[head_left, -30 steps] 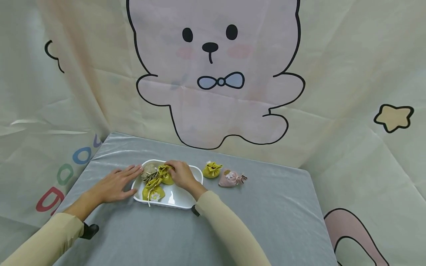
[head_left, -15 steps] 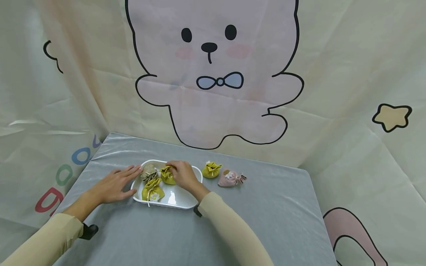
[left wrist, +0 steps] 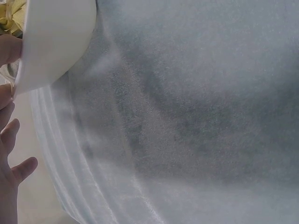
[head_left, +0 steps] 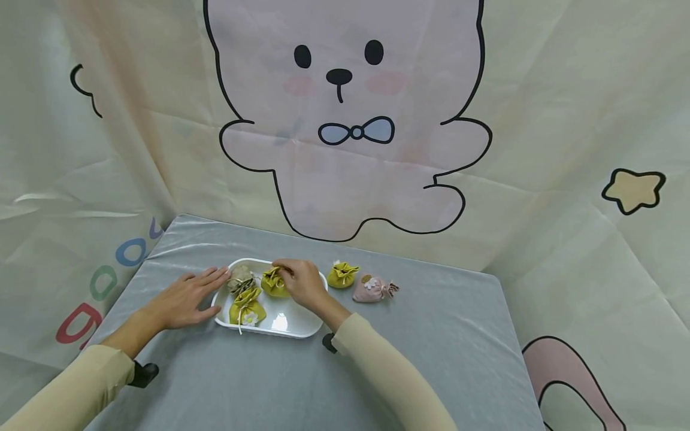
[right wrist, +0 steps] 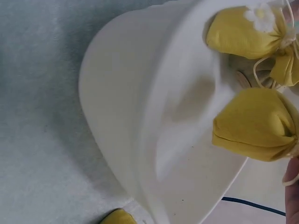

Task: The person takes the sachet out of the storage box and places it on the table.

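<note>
My right hand [head_left: 306, 285] pinches the gathered neck of a yellow drawstring pouch [head_left: 274, 284] over the white tray [head_left: 296, 320]. In the right wrist view that pouch [right wrist: 254, 123] hangs over the tray, its neck at the fingers on the right edge. Straight fingers of my left hand [head_left: 185, 301] touch the tray's left rim. Inside the tray, at its left end, lie a yellow pouch with a white flower [head_left: 248, 311] and a beige pouch [head_left: 240, 279]. The left wrist view shows the tray's outer wall [left wrist: 56, 42] beside the fingertips.
Right of the tray, a yellow pouch [head_left: 342, 275] and a pink pouch [head_left: 371, 290] lie on the grey cloth-covered table [head_left: 420, 335]. A printed curtain [head_left: 356, 179] hangs behind the table.
My right hand has moved slightly right with the pinched yellow pouch, which now stands apart from the flowered one. The left hand has stayed at the tray's rim.
</note>
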The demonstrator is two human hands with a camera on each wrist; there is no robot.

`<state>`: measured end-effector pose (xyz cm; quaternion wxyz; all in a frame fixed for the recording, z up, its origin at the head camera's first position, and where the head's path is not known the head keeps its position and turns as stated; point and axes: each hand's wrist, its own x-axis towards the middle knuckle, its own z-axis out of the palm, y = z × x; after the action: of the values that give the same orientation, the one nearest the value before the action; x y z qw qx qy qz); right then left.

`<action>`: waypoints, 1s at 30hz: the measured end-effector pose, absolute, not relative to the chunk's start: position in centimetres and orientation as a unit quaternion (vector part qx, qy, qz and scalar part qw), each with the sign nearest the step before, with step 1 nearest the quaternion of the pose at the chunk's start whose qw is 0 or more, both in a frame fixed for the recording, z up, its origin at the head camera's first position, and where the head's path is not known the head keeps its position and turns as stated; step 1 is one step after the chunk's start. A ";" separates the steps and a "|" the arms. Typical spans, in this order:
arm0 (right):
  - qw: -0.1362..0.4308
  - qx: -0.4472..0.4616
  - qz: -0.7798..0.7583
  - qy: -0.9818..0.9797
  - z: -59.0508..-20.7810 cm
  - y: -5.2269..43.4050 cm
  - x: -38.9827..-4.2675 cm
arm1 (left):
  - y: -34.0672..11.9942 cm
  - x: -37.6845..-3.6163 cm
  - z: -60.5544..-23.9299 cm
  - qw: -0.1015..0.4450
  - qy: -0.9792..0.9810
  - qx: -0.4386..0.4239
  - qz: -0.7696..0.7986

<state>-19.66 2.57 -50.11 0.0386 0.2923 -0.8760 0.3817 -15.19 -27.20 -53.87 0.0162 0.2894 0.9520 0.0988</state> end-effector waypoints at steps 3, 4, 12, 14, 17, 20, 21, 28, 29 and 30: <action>0.054 0.292 0.395 -0.869 -49.9 2.9 -19.4 | -27.2 -15.2 -53.9 0.019 0.953 0.287 0.098; 0.058 0.291 0.399 -0.868 -49.8 3.1 -19.3 | -27.3 -15.2 -53.9 0.019 0.953 0.286 0.099; 0.091 0.301 0.423 -0.850 -48.8 4.4 -18.8 | -27.3 -15.1 -54.1 0.016 0.952 0.289 0.099; 0.098 0.307 0.431 -0.843 -48.5 4.9 -18.6 | -27.3 -15.1 -54.1 0.013 0.951 0.291 0.099; 0.104 0.318 0.441 -0.833 -48.1 5.7 -18.4 | -27.3 -15.2 -54.1 0.007 0.950 0.294 0.100; 0.110 0.327 0.440 -0.829 -48.0 6.6 -18.2 | -27.2 -15.2 -54.1 0.005 0.950 0.296 0.103; 0.114 0.331 0.439 -0.828 -47.9 6.9 -18.1 | -27.2 -15.2 -54.1 0.005 0.949 0.297 0.103; 0.143 0.363 0.412 -0.824 -47.5 9.4 -17.7 | -27.2 -15.1 -54.0 0.015 0.949 0.296 0.106; 0.144 0.363 0.411 -0.823 -47.4 9.8 -17.7 | -27.2 -15.1 -54.0 0.015 0.950 0.295 0.106; 0.143 0.363 0.415 -0.822 -47.3 10.2 -17.6 | -27.2 -15.1 -53.9 0.014 0.950 0.294 0.107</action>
<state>-17.62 10.21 -47.31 0.1427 0.3627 -0.8223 0.4147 -15.11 -27.17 -53.94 0.0144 0.2943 0.9496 0.1070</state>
